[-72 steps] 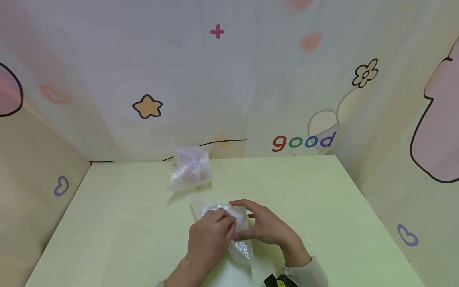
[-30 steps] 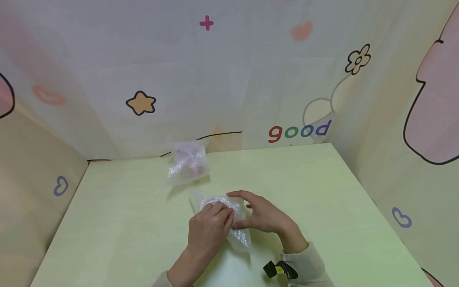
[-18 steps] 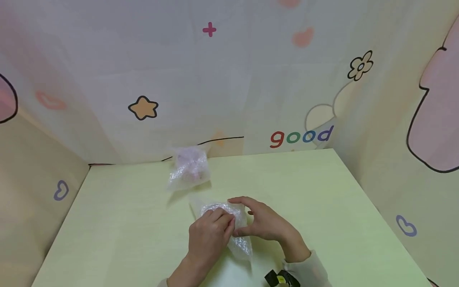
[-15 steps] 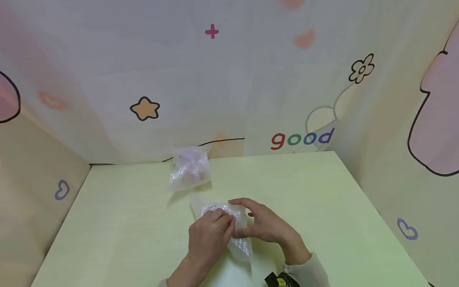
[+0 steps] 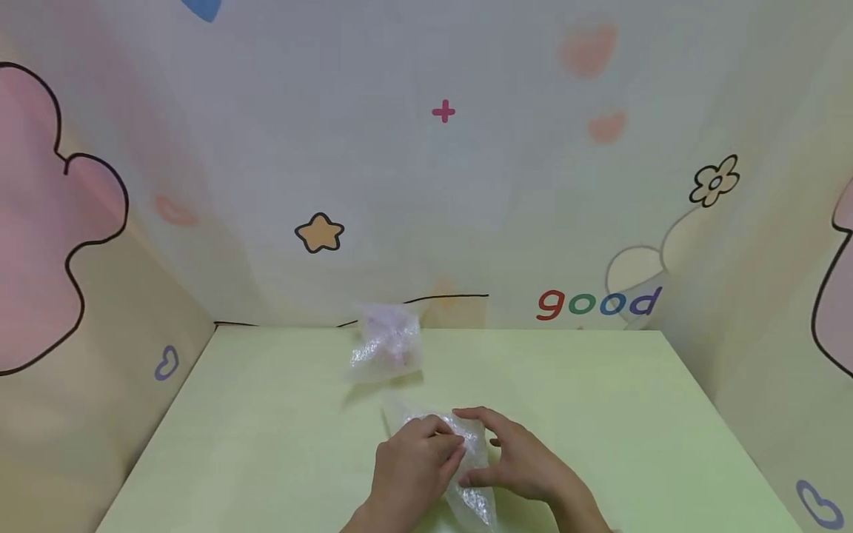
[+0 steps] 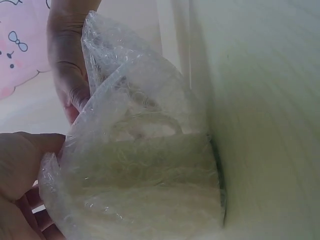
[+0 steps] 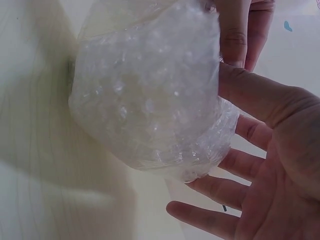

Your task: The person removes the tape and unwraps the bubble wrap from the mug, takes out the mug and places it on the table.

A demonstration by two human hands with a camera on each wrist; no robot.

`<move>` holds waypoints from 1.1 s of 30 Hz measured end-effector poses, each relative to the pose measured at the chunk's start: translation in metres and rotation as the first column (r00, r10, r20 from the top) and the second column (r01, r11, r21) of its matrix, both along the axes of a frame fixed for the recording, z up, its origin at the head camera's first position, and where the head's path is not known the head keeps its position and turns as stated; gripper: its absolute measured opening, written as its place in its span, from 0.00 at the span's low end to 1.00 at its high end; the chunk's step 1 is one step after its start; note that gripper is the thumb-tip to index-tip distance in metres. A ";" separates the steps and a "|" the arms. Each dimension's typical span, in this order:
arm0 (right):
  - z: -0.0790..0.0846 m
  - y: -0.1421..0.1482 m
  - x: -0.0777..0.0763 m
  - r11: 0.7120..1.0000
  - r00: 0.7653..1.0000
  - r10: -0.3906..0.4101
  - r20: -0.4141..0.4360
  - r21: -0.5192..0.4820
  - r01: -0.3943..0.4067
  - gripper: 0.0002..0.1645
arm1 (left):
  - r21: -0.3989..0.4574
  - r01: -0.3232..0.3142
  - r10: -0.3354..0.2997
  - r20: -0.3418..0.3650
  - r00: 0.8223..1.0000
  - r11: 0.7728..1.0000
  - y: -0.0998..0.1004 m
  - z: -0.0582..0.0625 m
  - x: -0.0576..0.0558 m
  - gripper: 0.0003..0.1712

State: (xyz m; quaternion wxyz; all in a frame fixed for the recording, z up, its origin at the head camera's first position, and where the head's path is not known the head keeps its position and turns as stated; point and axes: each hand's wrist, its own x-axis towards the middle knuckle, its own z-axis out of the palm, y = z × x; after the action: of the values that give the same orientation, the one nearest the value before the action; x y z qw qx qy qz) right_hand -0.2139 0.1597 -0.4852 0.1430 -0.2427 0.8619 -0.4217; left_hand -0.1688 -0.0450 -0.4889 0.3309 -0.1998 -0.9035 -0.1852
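A clear bubble-wrap bag (image 5: 476, 505) stands on the table between both hands. My left hand (image 5: 415, 468) pinches its upper edge with thumb and fingers; in the left wrist view the fingers (image 6: 15, 172) sit at the edge of the wrap (image 6: 135, 170). From the other side my right hand (image 5: 526, 460) holds the bag, thumb in front and fingers curved behind. The right wrist view shows this right hand (image 7: 280, 150) with its little finger apart from the bubble wrap (image 7: 145, 100). What the bag contains cannot be made out.
Behind the hands, a second bubble-wrapped package (image 5: 389, 344) with something pinkish-purple inside rests near the back of the pale table (image 5: 266, 437). Printed curtains (image 5: 520, 222) with a star, a flower and the word "good" enclose the table at the back and sides.
The head view has tilted up and turned left, so everything appears lower and further right. Both hands keep nearly the same hold on the bubble-wrap bag.
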 end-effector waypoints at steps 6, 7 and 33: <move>0.000 0.005 0.001 1.000 1.000 0.012 -0.022 -0.029 -0.012 0.48 | -0.011 0.005 -0.005 -0.021 1.000 1.000 0.008 0.000 0.000 0.06; 0.000 0.005 0.000 0.999 1.000 0.013 -0.021 -0.034 -0.014 0.48 | -0.018 0.003 -0.004 -0.026 1.000 1.000 0.008 -0.001 0.001 0.06; -0.002 0.009 0.006 1.000 0.998 0.021 -0.056 -0.009 -0.022 0.49 | -0.007 0.001 -0.002 -0.172 0.985 1.000 0.014 -0.013 0.000 0.10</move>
State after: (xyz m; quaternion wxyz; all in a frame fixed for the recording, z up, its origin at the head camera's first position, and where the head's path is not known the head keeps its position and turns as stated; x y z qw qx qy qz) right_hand -0.2079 0.1686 -0.4872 0.1221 -0.2644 0.8608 -0.4173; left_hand -0.1685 -0.0306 -0.5021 0.4069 -0.2168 -0.8719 -0.1646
